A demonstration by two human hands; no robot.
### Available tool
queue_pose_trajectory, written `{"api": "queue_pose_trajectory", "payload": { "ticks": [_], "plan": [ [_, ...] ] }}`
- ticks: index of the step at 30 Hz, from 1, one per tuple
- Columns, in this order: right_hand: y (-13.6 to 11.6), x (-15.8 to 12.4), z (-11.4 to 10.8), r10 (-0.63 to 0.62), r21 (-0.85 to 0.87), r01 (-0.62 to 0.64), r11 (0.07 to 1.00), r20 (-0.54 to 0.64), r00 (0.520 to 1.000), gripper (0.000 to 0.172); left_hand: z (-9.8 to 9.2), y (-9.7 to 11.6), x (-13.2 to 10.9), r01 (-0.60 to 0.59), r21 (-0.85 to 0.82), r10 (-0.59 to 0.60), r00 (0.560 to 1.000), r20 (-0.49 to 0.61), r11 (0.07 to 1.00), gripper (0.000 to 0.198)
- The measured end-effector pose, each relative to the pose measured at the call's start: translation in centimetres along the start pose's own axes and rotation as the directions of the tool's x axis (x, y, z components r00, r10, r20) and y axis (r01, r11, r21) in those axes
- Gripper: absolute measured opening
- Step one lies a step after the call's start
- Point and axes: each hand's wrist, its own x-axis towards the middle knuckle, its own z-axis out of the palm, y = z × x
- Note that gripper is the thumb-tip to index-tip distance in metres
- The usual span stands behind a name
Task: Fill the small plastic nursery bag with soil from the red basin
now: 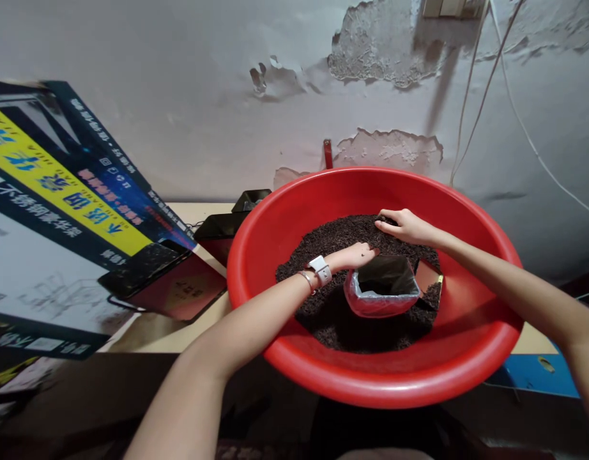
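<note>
reaching into the red basin (294,211), left hand (356,257) grips the bag (381,295) rim; right hand (404,225) presses curled fingers on the dark tea (333,237).

Counted around the one red basin (285,255): two hands inside, left hand (356,256) and right hand (405,225), one open pouch (381,287) inside, one printed box (59,217) beside it.

Both forearms are bare, with no sleeves in view. Just behind the left hand (354,257), the wrist carries a white watch (320,269) and a thin silver bangle (306,281). The right hand (405,225) wears nothing.
</note>
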Motion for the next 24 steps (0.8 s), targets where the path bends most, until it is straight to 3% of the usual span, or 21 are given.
{"api": "queue_pose_trajectory", "payload": {
  "ticks": [3, 6, 9, 24],
  "plan": [
    [-0.8, -0.5, 0.6, 0.014, -0.079, -0.018, 0.997, -0.056, 0.998, 0.038, 0.0, -0.2, -0.1, 0.007, -0.097, -0.007, 1.000, -0.008, 0.995, 0.033],
    [0.0, -0.6, 2.6, 0.031, -0.323, -0.025, 0.946, 0.013, 0.999, 0.034, 0.1, -0.5, -0.1, 0.002, -0.151, -0.004, 1.000, -0.011, 0.988, 0.035],
    [1.2, -0.4, 3.9, 0.035, -0.432, 0.011, 0.902, 0.098, 0.995, 0.036, 0.2, -0.8, 0.1, -0.005, -0.174, 0.005, 1.000, -0.002, 0.985, 0.034],
    [3.0, -0.4, 4.5, 0.078, -0.444, 0.016, 0.896, 0.193, 0.978, 0.039, 0.3, -1.1, 0.2, 0.016, -0.244, -0.006, 0.999, 0.044, 0.970, 0.031]
  ]
}}
